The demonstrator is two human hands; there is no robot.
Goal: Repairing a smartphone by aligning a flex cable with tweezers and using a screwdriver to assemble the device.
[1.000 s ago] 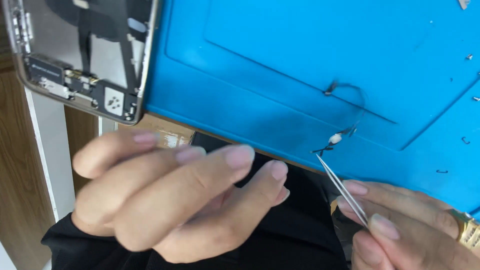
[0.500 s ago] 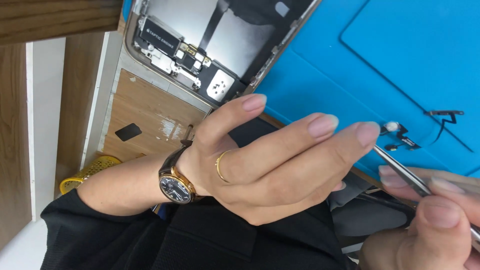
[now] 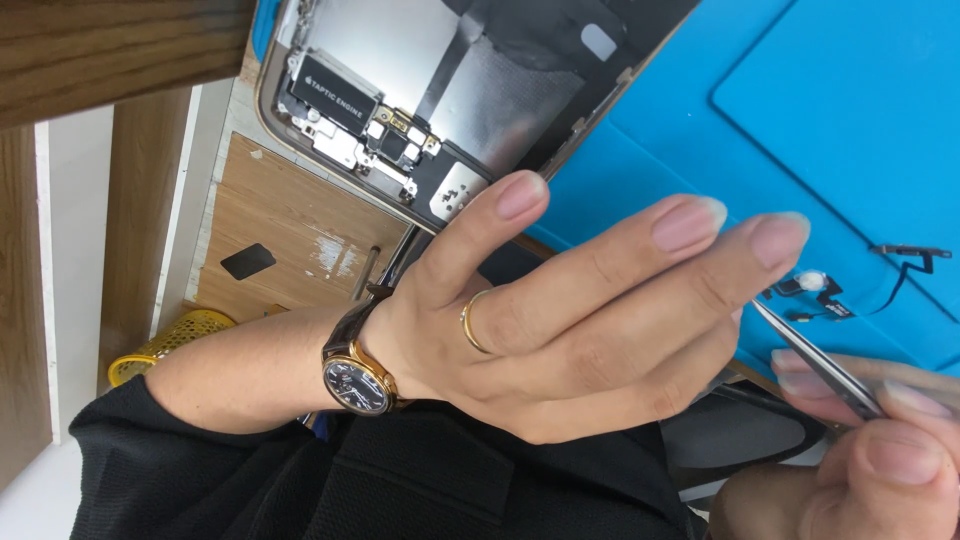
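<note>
Right hand (image 3: 860,460) around tweezers (image 3: 815,362) by blue mat (image 3: 700,130).

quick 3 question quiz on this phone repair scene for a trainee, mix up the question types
1. True or false: the right hand holds metal tweezers.
2. What does the left hand wear? A. a glove B. a ring and a wristwatch C. nothing
3. What colour is the mat under the small flex cable part?

Key
1. True; the tips point toward the flex cable part.
2. B; a gold ring on one finger and a wristwatch with a dark dial.
3. Blue; the opened phone lies at its edge.
</note>
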